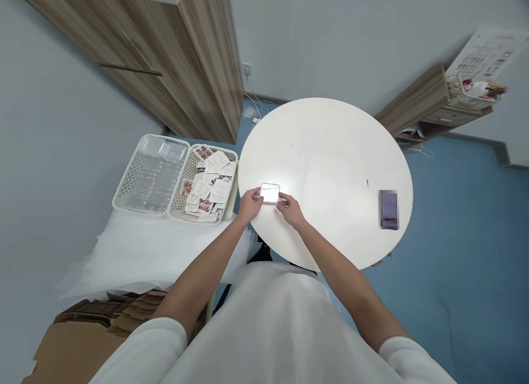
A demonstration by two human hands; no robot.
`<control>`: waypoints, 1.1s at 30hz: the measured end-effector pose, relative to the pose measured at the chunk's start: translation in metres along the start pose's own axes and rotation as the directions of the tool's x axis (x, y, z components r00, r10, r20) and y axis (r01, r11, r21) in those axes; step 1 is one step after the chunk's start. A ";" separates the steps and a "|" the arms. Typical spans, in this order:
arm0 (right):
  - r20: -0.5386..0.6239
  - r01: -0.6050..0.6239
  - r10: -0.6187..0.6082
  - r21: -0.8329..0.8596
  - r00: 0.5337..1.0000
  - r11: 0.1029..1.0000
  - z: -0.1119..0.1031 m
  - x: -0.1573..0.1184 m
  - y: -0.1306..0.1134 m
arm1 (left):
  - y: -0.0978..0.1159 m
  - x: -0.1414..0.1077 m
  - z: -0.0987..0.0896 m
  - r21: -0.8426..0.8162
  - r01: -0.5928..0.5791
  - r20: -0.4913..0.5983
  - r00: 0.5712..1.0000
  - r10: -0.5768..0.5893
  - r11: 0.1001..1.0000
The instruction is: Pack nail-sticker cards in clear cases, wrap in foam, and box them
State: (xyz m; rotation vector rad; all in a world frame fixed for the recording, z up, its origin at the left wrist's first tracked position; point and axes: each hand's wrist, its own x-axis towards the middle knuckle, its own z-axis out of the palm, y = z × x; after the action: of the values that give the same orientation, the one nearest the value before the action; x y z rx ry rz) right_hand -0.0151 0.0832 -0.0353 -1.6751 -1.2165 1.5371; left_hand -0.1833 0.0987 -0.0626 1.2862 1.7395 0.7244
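Left hand [250, 205] and right hand [290, 209], fingers nearly closed, pinch the small square case [270, 193] by opposite sides! It's at the near left of the round white table [343, 147]; just left, a basket [190, 169] of printed cards [210, 188], then clear plastic boxes [155, 177].

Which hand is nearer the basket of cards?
Left. The left hand is between the basket of cards and the small squarish item; the right hand is on the item's far side.
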 end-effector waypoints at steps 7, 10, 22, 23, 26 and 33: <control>-0.042 0.125 -0.129 -0.085 0.991 0.988 -0.086 -0.053 0.047 | 0.036 -0.052 0.066 -0.083 -0.053 0.178 0.982 0.067 0.995; -0.028 0.142 -0.147 -0.114 0.989 0.983 -0.119 -0.072 0.073 | 0.048 -0.074 0.094 -0.066 -0.060 0.257 0.963 0.075 0.996; 0.060 0.077 -0.070 -0.123 0.996 0.989 -0.179 -0.097 0.123 | 0.059 -0.118 0.164 0.089 -0.068 0.294 0.955 0.039 0.994; 0.069 0.071 -0.063 -0.121 0.996 0.990 -0.179 -0.098 0.124 | 0.058 -0.120 0.165 0.099 -0.068 0.285 0.958 0.037 0.993; 0.080 0.073 -0.065 -0.110 0.995 0.991 -0.178 -0.098 0.126 | 0.058 -0.123 0.165 0.134 -0.087 0.271 0.961 0.048 0.987; 0.028 0.083 -0.080 -0.150 0.996 0.985 -0.168 -0.103 0.130 | 0.053 -0.124 0.159 0.151 -0.146 0.319 0.943 0.091 0.978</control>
State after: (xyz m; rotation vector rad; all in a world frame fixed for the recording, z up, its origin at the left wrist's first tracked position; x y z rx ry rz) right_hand 0.1862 -0.0355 -0.0688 -1.6838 -1.4268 1.4495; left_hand -0.0037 -0.0076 -0.0606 1.5441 1.5015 0.4145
